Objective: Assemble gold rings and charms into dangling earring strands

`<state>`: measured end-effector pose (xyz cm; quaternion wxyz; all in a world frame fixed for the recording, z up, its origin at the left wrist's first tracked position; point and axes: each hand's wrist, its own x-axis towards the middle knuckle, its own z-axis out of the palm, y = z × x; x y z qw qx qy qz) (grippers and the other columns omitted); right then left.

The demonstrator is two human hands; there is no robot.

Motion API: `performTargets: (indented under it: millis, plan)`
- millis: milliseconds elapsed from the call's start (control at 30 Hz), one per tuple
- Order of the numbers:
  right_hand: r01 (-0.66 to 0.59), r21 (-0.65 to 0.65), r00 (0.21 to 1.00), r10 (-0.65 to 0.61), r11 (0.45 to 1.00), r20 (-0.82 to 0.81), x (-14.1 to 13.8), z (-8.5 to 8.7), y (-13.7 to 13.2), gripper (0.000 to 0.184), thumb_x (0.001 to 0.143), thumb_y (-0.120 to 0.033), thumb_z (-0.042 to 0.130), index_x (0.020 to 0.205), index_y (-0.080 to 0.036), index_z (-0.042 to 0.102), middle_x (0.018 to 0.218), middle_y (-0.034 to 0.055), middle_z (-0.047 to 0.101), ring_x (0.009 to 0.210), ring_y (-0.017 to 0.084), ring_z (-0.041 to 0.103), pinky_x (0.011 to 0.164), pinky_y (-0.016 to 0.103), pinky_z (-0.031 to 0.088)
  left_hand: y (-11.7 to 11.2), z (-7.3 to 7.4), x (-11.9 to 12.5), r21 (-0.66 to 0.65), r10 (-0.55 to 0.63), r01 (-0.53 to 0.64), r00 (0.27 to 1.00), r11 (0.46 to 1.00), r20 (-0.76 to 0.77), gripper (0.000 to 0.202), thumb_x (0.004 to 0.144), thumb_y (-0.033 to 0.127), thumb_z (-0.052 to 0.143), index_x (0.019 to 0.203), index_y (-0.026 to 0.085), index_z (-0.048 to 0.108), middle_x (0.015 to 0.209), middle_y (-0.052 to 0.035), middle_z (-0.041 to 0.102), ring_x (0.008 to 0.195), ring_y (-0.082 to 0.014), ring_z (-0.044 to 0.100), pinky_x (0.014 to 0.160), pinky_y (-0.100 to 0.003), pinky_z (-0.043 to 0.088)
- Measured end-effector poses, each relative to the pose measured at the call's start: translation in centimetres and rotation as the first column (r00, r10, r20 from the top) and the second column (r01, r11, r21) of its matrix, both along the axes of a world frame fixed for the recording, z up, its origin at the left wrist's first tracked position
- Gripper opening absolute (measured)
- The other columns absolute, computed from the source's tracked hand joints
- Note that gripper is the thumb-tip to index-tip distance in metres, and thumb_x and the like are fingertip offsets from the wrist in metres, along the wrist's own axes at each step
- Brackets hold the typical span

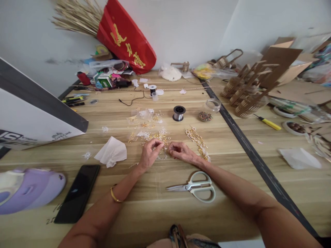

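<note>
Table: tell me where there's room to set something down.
Bare wood shows between the gold chains and black strip, and below the scissors. It is crowded around the left hand and right hand, amid gold pieces, and beside the red bag.

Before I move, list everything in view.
Tabletop: one, brown, throughout
Bag: one, red, back
Stalks: many, tan, back left
Slatted pieces: several, brown, back right
Cardboard: count unclear, brown, back right
Slim tool: one, yellow, right
Spools: two, mostly black, centre
Bead jar: one, clear, right of spools
Jewellery parts: uncountable, gold and silver, centre
Chain pile: one, mainly gold, right of centre
Scissors: one, pale and silver, front centre
Tissue: one, white, left
Phone: one, black, lower left
Appliance: one, purple and white, left edge
Box: one, white, left
Clutter: uncountable, mixed, back left and far right
Bangle: one, gold, left forearm
Left grip: one, bare, at jewellery parts
Right grip: one, bare, near jewellery parts
</note>
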<state>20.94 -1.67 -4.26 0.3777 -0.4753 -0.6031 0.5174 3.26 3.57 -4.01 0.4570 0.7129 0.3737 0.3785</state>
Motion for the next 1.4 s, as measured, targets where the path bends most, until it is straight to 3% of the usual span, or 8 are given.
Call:
performTargets:
  millis: [167,500,800,1067,1400]
  plan:
    - [0.031,-0.066,0.996,-0.037,0.997,-0.087,-0.1,-0.4,0.1,0.011,0.077,-0.028,0.055,0.076,-0.017,0.052,0.06,-0.0032,0.051,0.051,0.009,0.048,0.051,0.022,0.043,0.0,-0.2,0.0,-0.04,-0.011,0.012,1.0,0.999,0.014,0.013,0.078,0.028,0.058,0.079,0.015,0.06,0.075,-0.0039,0.067,0.071,-0.0143,0.061,0.068,-0.025,0.048]
    - [0.032,-0.057,0.994,-0.038,0.998,-0.107,0.0,-0.5,0.2,0.015,0.078,-0.03,0.057,0.082,-0.016,0.054,0.061,-0.0033,0.052,0.051,0.009,0.049,0.049,0.02,0.044,-0.2,0.0,0.1,-0.179,-0.012,0.035,0.991,0.983,0.13,0.017,0.076,0.03,0.062,0.078,0.014,0.06,0.071,-0.0029,0.067,0.068,-0.0138,0.064,0.069,-0.026,0.052]
    - [0.046,-0.009,0.999,-0.046,0.999,-0.028,0.0,-0.5,0.1,0.025,0.077,-0.038,0.061,0.088,-0.016,0.057,0.064,-0.0023,0.054,0.051,0.008,0.047,0.047,0.019,0.04,-0.4,0.2,0.2,-0.101,-0.02,0.03,0.995,0.994,0.096,0.015,0.077,0.03,0.061,0.078,0.014,0.061,0.072,-0.0035,0.067,0.069,-0.0141,0.063,0.067,-0.025,0.05]
    - [0.029,-0.008,0.997,-0.029,1.0,-0.072,-0.1,-0.4,0.1,0.025,0.081,-0.041,0.056,0.082,-0.016,0.055,0.061,-0.0024,0.053,0.05,0.008,0.049,0.047,0.02,0.042,-0.4,-0.1,0.1,-0.088,-0.031,0.039,0.996,0.995,0.086,0.015,0.077,0.03,0.061,0.079,0.015,0.062,0.074,-0.0038,0.067,0.072,-0.0154,0.063,0.07,-0.026,0.051]
    - [0.049,-0.026,0.992,-0.051,0.998,-0.116,0.0,-0.7,0.3,0.028,0.082,-0.044,0.055,0.081,-0.017,0.052,0.06,-0.0031,0.053,0.048,0.008,0.049,0.047,0.02,0.042,-0.4,0.8,0.1,-0.039,0.044,-0.041,0.997,0.998,0.067,0.014,0.075,0.029,0.062,0.072,0.015,0.061,0.07,-0.0016,0.062,0.067,-0.0126,0.058,0.066,-0.023,0.047]
